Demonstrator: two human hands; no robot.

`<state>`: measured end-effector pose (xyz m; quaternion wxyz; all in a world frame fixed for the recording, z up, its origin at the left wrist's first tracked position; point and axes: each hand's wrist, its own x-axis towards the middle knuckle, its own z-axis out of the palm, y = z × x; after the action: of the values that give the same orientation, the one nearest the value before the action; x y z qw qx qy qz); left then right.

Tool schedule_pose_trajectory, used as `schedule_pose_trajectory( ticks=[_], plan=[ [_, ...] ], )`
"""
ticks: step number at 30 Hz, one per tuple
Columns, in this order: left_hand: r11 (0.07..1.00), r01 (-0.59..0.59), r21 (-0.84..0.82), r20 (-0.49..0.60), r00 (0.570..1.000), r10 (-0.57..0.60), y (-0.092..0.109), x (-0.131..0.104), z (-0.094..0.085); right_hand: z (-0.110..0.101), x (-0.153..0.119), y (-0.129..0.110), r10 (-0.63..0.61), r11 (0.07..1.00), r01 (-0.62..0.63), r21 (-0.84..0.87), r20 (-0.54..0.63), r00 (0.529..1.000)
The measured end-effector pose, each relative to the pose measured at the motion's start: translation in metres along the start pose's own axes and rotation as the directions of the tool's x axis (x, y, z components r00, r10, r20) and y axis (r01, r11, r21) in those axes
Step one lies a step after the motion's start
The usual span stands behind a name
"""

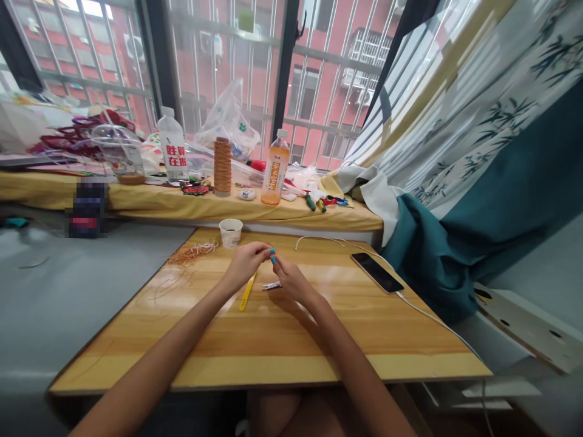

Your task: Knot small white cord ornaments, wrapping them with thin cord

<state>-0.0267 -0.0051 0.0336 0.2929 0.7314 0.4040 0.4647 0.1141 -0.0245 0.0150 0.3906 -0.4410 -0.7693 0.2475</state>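
Note:
Above the wooden table, my left hand (249, 260) and my right hand (294, 280) meet at the fingertips, both closed in a pinch. Small turquoise spots (272, 255) show where the fingertips come together; whether they belong to a tiny held piece or to the nails, I cannot make out. Under my right hand lies a small pair of scissors (271, 285), partly hidden by it. A slim yellow tool (247, 294) rests on the table just below my left hand. Behind that hand stands a paper cup (231, 233) with something dark inside.
Loose brown fibres (189, 254) lie at the table's left back. On the right are a phone (377, 272) and its white cable (430, 315). The window ledge holds a thread spool (223, 167), an orange drink bottle (276, 170), a clear bottle (173, 149) and a plastic cup (122, 159).

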Motion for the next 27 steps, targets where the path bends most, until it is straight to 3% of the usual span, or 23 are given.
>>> schedule_pose_trajectory(
  ticks=[5, 9, 12, 19, 24, 27],
  plan=[
    [0.986, 0.059, -0.153, 0.061, 0.997, -0.05, -0.003, 0.002, 0.001, 0.002, 0.001, 0.006, -0.133, 0.981, 0.128, -0.148, -0.028, 0.991],
    [0.979, 0.101, -0.179, 0.061, 0.994, -0.091, -0.008, 0.005, 0.002, 0.001, 0.001, 0.003, -0.125, 0.98, 0.103, -0.169, -0.121, 0.985],
    [0.995, 0.064, -0.079, 0.043, 0.997, -0.06, -0.01, 0.004, 0.002, 0.002, 0.001, 0.001, -0.079, 0.992, 0.061, -0.112, -0.159, 0.984],
    [0.948, -0.217, 0.233, 0.033, 0.976, 0.215, -0.011, 0.001, 0.001, 0.005, 0.0, -0.001, 0.023, 0.999, -0.027, -0.038, -0.115, 0.993],
    [0.891, -0.282, 0.355, 0.037, 0.957, 0.288, -0.014, -0.002, 0.0, 0.005, 0.0, -0.006, 0.041, 0.999, -0.037, 0.029, -0.142, 0.989],
    [0.847, -0.306, 0.435, 0.059, 0.948, 0.312, -0.015, -0.004, 0.001, 0.007, -0.001, -0.007, 0.086, 0.989, -0.073, 0.126, -0.102, 0.991]
  ],
)
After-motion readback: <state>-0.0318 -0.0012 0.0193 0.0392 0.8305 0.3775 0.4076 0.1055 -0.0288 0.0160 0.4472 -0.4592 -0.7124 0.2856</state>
